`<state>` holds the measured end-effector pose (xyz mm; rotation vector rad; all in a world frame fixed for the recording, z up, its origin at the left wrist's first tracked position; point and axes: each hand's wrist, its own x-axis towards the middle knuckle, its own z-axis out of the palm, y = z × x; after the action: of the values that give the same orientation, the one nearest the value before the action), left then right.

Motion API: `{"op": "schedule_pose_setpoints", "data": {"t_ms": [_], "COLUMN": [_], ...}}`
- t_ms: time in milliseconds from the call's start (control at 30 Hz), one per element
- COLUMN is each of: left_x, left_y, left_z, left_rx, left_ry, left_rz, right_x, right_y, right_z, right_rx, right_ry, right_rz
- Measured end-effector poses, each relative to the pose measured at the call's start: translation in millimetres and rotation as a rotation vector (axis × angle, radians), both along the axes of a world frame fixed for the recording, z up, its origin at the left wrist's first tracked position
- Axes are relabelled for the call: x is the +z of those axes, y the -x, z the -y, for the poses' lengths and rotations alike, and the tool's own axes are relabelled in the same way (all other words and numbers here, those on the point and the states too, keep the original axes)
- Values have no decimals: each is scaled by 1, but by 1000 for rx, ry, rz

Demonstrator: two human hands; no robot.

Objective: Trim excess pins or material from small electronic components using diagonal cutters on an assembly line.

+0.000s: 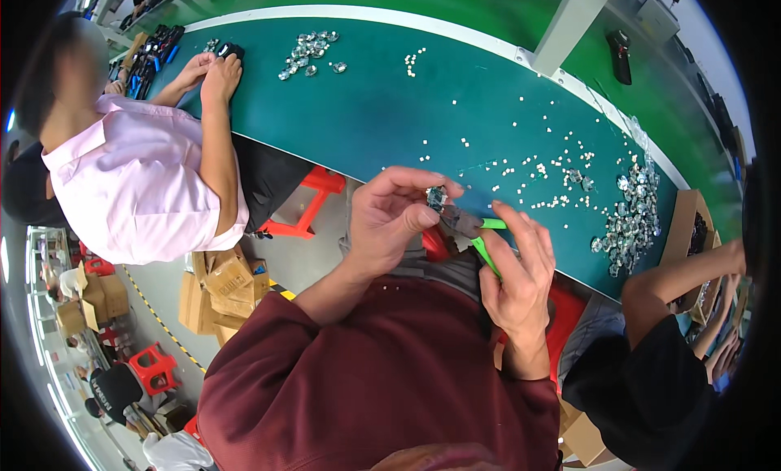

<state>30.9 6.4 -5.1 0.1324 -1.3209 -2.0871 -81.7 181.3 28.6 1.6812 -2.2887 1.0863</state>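
Observation:
Between the thumb and fingers of my left hand (389, 219) is a small circuit board assembly (437, 198), dark with shiny parts. My right hand (523, 272) grips a pair of pliers or cutters with bright green handles (486, 255). The tool's dark metal jaws (460, 221) reach to the lower right side of the assembly; whether they bite on it I cannot tell. Both hands are held in front of my body at the near edge of the green table. Many small white square pieces (543, 170) lie scattered on the tabletop beyond my right hand.
A heap of similar small assemblies (639, 219) covers the table's right end, beside a cardboard box (687, 227). Another cluster (307, 52) lies far left. A co-worker in a pink shirt (146, 178) sits at left, one in black (643, 381) at right. A white post (569, 28) rises behind the table.

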Motion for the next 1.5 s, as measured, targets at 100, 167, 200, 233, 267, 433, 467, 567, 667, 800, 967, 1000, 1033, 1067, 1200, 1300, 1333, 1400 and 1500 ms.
{"op": "schedule_pose_setpoints", "data": {"t_ms": [100, 167, 200, 233, 267, 433, 467, 567, 667, 800, 967, 1000, 1033, 1067, 1200, 1300, 1333, 1400, 1500], "left_x": [-1, -2, -3, -3, -3, -3, -2, -2, -5, -3, -10, -18, -10, -5, 46, 86, 100, 136, 152], "left_y": [-1, -2, -3, -4, -4, -4, -4, -2, 1, -6, 0, 5, 8, 0, -22, -26, -19, -23, -8], "left_z": [1, 2, 3, 3, 3, 2, 2, 5, 9, 12, 3, 6, 24, 27, 100, 188, 219, 269, 254], "left_rx": [15, 18, 21, 24, 25, 41, 39, 40, 32, 36, -1, -59, -38, -20, 239, 263, 319, 535, 651], "left_ry": [10, 6, 19, 32, 33, 30, 30, 46, 37, 78, 34, -18, 38, 66, -301, -332, -305, -269, -147], "left_rz": [10, 12, 22, 33, 33, 14, 14, 3, 20, 33, 80, 54, 49, 65, -333, -622, -601, -505, -303], "right_x": [2, 4, 6, 8, 10, 13, 13, 15, 17, 23, 13, 10, 4, 5, 16, 9, 5, 5, 5], "right_y": [0, -1, -2, -3, -3, -5, -4, -2, 2, 2, -1, 0, 2, 3, -7, -2, 0, -2, -2], "right_z": [1, 1, 1, 0, 1, 2, 2, 4, 5, 7, -2, -1, 1, 9, 6, 16, 16, 18, 18], "right_rx": [-7, -4, -22, -40, -39, -45, -47, -45, -38, 35, 26, 15, 27, 64, 84, 89, 73, 107, 64], "right_ry": [-21, -26, -45, -64, -63, -67, -67, -69, -85, -90, -133, -116, -83, -65, -24, -2, -9, 12, 9], "right_rz": [-29, -41, -46, -51, -50, -85, -84, -85, -90, 38, 105, 129, 158, 148, 167, 169, 170, 177, 212]}}
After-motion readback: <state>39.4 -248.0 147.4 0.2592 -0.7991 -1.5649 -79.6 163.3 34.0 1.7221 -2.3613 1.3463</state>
